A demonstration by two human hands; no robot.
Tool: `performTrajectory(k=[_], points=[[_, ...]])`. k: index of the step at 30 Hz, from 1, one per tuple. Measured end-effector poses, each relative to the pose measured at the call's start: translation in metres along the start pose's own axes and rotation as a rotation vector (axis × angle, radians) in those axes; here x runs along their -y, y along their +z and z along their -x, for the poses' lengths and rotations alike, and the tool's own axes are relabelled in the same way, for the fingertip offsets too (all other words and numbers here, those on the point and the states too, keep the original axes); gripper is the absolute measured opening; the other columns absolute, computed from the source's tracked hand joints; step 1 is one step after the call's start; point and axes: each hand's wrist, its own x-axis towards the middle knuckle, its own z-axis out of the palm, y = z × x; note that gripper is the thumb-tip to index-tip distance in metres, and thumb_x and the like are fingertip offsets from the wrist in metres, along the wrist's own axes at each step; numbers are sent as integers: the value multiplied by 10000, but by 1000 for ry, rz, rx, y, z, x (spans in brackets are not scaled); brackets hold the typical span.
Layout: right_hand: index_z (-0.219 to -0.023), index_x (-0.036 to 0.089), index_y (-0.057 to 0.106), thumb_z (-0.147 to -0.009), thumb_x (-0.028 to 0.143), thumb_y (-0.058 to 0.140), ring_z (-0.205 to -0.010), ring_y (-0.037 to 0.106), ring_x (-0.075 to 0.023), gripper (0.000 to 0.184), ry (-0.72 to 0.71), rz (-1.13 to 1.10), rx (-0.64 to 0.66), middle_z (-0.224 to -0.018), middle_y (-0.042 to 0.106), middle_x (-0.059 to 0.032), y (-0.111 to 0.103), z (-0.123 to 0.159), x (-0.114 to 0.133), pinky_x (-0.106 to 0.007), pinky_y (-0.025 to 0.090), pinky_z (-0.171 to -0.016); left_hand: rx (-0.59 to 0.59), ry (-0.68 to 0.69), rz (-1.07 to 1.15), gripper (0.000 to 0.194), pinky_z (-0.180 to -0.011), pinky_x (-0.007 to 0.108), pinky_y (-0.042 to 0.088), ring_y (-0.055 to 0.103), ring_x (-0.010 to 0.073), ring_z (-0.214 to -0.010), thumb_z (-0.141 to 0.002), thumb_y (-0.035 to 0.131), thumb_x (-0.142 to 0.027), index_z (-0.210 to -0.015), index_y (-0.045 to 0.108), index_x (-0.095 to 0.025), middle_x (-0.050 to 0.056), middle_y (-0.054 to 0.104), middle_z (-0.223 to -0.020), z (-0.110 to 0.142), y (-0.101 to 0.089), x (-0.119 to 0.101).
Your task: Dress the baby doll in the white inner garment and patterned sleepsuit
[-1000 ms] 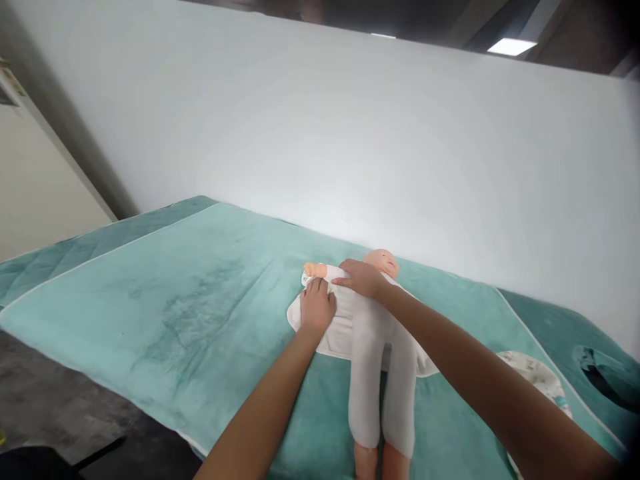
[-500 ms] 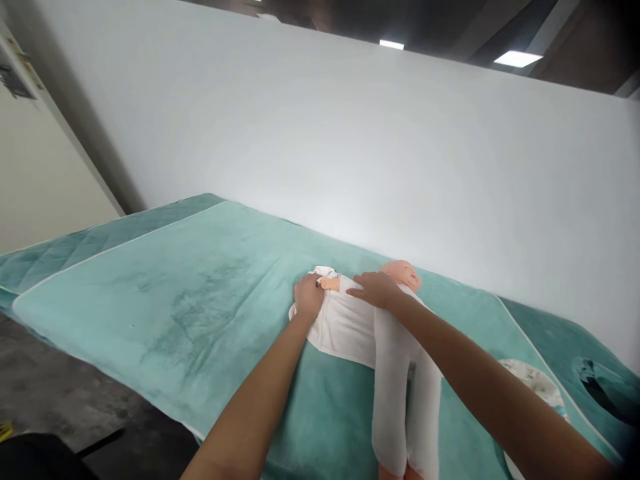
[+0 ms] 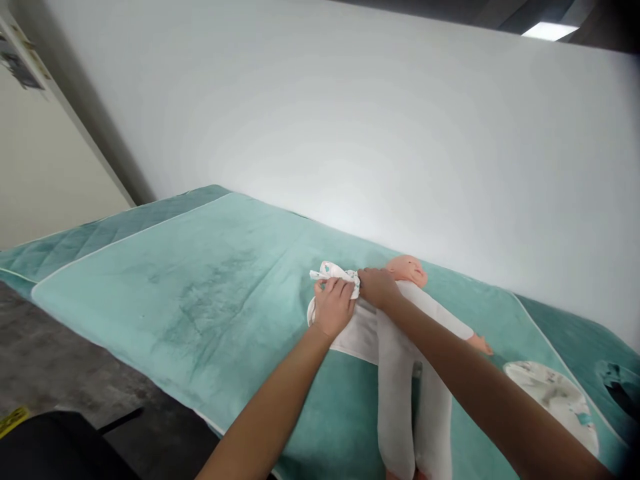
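Observation:
A baby doll (image 3: 394,393) with a white cloth body lies on its back on the green bed cover, its pink head (image 3: 407,268) towards the wall. A white baby shirt (image 3: 357,333) is spread beside and partly under the doll. My left hand (image 3: 334,308) is closed on the bunched, patterned sleeve (image 3: 331,269) of this shirt, around the doll's left-side arm. Close beside it, my right hand (image 3: 379,287) has its fingers curled on the other end of the bunched sleeve. The doll's arm is mostly hidden there. Its other arm (image 3: 480,343) stretches to the right.
A white printed cloth piece (image 3: 553,400) lies on the green bed cover (image 3: 165,280) at the right, near a dark item (image 3: 620,387). A white wall (image 3: 320,120) runs behind the bed. A black object (image 3: 65,447) stands at lower left.
My left hand has moved right and up, gathering the sleeve over the doll's hand, which was bare before. My right hand has closed in at the arm. The view has tilted slightly down.

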Motion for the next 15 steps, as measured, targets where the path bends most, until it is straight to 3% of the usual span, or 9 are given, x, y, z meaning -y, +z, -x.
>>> performTrajectory(k=[3,5,9,11,13,15], points=[[-1094,186,645,-972,278,457,-1080,598,-263,242,3,-46,-27,-1138,673,-119,7,1,-4,-374,411,-910,44,32,-14,271,-873,416,406,626,247,-1013,-1000,444,-280,-1160,651,-208,87,713,-1082,2,-7,-8],[-1134,208,641,-970,318,461,-1127,568,-260,267,34,-127,-118,-1181,657,-109,14,17,-13,-383,414,-949,70,-1,-22,266,-844,397,418,636,236,-968,-999,445,-266,-1159,649,-202,87,709,-1050,5,-12,-9],[-1115,235,660,-909,418,523,-1120,550,-278,307,292,-399,-539,-1153,652,-113,33,91,-48,-423,433,-972,112,-85,-44,278,-879,401,426,639,240,-978,-1009,422,-267,-1181,630,-203,80,704,-1097,11,-18,-8],[-1075,193,671,-865,476,551,-1071,570,-287,373,523,-513,-630,-1089,666,-132,41,136,-65,-424,453,-939,144,-117,-51,285,-898,399,430,640,240,-996,-1016,402,-267,-1174,631,-206,79,701,-1126,12,-20,-9],[-948,167,691,-810,537,579,-948,606,-286,411,752,-654,-525,-940,687,-132,44,171,-73,-405,484,-860,186,-144,-64,291,-901,391,438,642,237,-1004,-1018,395,-263,-1183,628,-207,82,698,-1137,11,-22,-11],[-852,167,704,-801,593,550,-841,632,-275,457,854,-854,-339,-834,699,-122,44,191,-72,-382,507,-781,229,-156,-86,293,-896,380,446,643,236,-1006,-1015,398,-258,-1198,621,-204,88,692,-1141,9,-21,-13]])
